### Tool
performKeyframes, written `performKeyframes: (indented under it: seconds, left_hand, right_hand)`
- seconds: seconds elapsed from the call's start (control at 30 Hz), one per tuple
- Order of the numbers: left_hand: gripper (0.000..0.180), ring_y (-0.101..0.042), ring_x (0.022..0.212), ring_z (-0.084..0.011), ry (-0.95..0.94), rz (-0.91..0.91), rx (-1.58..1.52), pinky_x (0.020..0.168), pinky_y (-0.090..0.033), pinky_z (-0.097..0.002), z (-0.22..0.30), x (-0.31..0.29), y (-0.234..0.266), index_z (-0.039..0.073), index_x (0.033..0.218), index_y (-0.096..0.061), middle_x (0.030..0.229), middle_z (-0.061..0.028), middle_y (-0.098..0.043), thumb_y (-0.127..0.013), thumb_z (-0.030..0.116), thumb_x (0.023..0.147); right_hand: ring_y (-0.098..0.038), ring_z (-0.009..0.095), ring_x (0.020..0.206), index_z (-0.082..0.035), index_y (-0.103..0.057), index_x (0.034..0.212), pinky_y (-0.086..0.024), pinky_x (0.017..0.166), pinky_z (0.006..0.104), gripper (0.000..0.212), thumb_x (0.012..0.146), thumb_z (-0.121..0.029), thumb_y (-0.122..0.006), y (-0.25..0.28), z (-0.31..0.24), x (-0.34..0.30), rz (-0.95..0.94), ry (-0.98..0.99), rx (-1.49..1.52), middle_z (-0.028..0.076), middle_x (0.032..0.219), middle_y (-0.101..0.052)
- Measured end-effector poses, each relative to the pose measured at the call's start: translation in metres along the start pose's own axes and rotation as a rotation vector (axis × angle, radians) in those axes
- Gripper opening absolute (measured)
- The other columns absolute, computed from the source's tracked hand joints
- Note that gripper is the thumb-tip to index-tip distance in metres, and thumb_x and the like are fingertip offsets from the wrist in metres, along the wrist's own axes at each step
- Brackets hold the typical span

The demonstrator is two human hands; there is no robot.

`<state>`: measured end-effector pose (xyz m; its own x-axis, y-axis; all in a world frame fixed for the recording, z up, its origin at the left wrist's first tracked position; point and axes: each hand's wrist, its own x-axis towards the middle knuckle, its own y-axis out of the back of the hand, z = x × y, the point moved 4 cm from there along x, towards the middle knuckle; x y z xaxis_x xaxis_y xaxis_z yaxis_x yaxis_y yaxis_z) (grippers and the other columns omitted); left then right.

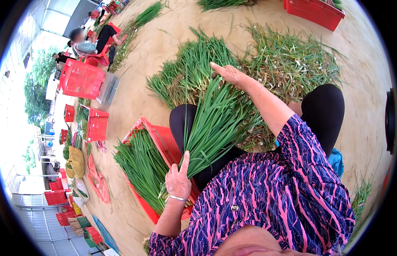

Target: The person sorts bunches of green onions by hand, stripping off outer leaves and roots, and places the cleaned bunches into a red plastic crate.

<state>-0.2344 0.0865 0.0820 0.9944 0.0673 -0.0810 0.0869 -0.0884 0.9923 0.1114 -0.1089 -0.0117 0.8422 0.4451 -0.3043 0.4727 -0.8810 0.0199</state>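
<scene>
A loose bunch of spring onions (pixel 217 123), with long green leaves, slants across my lap. My right hand (pixel 229 76) is closed over its narrow far end, index finger reaching left; the gripped stalks are partly hidden beneath it. At the near end my left hand (pixel 178 182) holds the leaves, its index finger pointing up along them and the other fingers partly folded. Left of my leg, a red plastic crate (pixel 164 141) contains more spring onions (pixel 143 164), their pale ends beside my left wrist. A heap of spring onions (pixel 198 59) with roots lies beyond my right hand.
Withered leaves and trimmings (pixel 288 59) are piled far right, around my leg. Another red crate (pixel 313 13) stands at the top right. Across the floor to the left are stacked red crates (pixel 81 79), a yellow sack (pixel 77 162) and a seated person (pixel 94 45).
</scene>
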Motion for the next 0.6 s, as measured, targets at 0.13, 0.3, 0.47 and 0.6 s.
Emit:
performKeyframes:
  seconds: [0.13, 0.3, 0.47, 0.6]
  left_hand:
    - [0.097, -0.058, 0.075, -0.0329, -0.011, 0.007, -0.023, 0.069, -0.049, -0.0434, -0.004, 0.000, -0.003, 0.029, 0.153, -0.033, 0.087, -0.0127, -0.048, -0.064, -0.005, 0.068]
    - [0.098, -0.059, 0.076, -0.0345, -0.006, -0.016, -0.006, 0.069, -0.050, -0.0446, -0.003, 0.000, -0.004, 0.027, 0.153, -0.031, 0.089, -0.0137, -0.049, -0.067, -0.003, 0.067]
    - [0.101, -0.059, 0.078, -0.0377, -0.020, -0.039, 0.002, 0.068, -0.050, -0.0472, -0.003, -0.001, -0.004, 0.023, 0.154, -0.028, 0.092, -0.0157, -0.051, -0.071, -0.001, 0.067]
    - [0.100, -0.059, 0.078, -0.0377, -0.029, -0.020, 0.012, 0.068, -0.050, -0.0471, -0.001, -0.001, -0.002, 0.022, 0.154, -0.028, 0.092, -0.0159, -0.052, -0.070, -0.002, 0.067]
  right_hand:
    - [-0.058, 0.014, 0.079, -0.001, -0.073, 0.104, -0.050, 0.075, 0.0340, 0.058, 0.087, -0.057, -0.064, -0.003, -0.006, -0.012, -0.075, 0.010, 0.134, 0.006, 0.090, -0.067]
    - [-0.058, 0.010, 0.067, -0.001, -0.073, 0.101, -0.051, 0.062, 0.0291, 0.038, 0.089, -0.038, -0.071, -0.003, -0.006, -0.014, -0.050, 0.062, 0.198, 0.002, 0.080, -0.067]
    - [-0.057, 0.009, 0.066, 0.001, -0.073, 0.100, -0.050, 0.061, 0.0290, 0.031, 0.087, -0.028, -0.075, -0.005, -0.005, -0.011, -0.043, 0.133, 0.267, 0.002, 0.079, -0.067]
    - [-0.058, 0.010, 0.068, 0.001, -0.073, 0.097, -0.050, 0.062, 0.0293, 0.026, 0.086, -0.022, -0.076, -0.008, -0.002, -0.008, 0.103, 0.196, 0.341, 0.003, 0.080, -0.067]
